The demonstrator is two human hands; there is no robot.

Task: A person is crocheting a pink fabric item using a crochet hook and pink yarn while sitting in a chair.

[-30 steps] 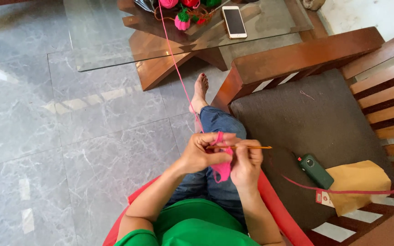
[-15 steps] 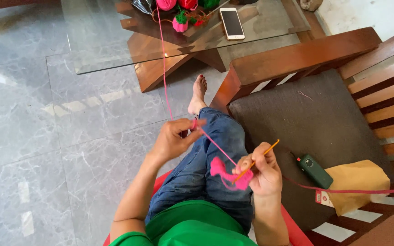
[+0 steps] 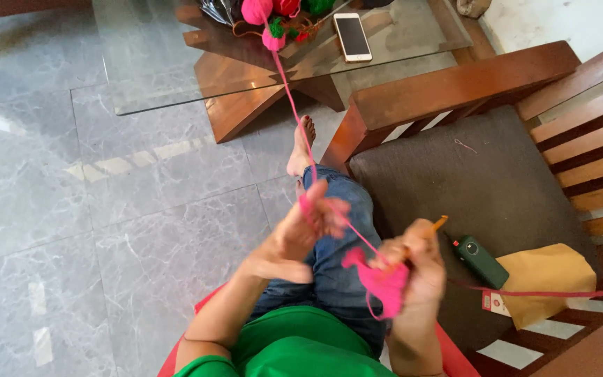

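Glass surface (image 3: 176, 77) on grey marble floor (image 3: 71, 209); before it, left hand (image 3: 294, 237) fingers looped with pink yarn (image 3: 291, 105), right hand (image 3: 417, 269) fingers clamped on crochet hook (image 3: 435, 225).

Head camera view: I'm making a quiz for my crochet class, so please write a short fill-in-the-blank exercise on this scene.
1. The left hand pulls a strand of ____ yarn.
2. The right hand holds a crochet hook and a small pink ____.
3. The phone lies on a ____ table.

Missing words: pink; crochet piece; glass
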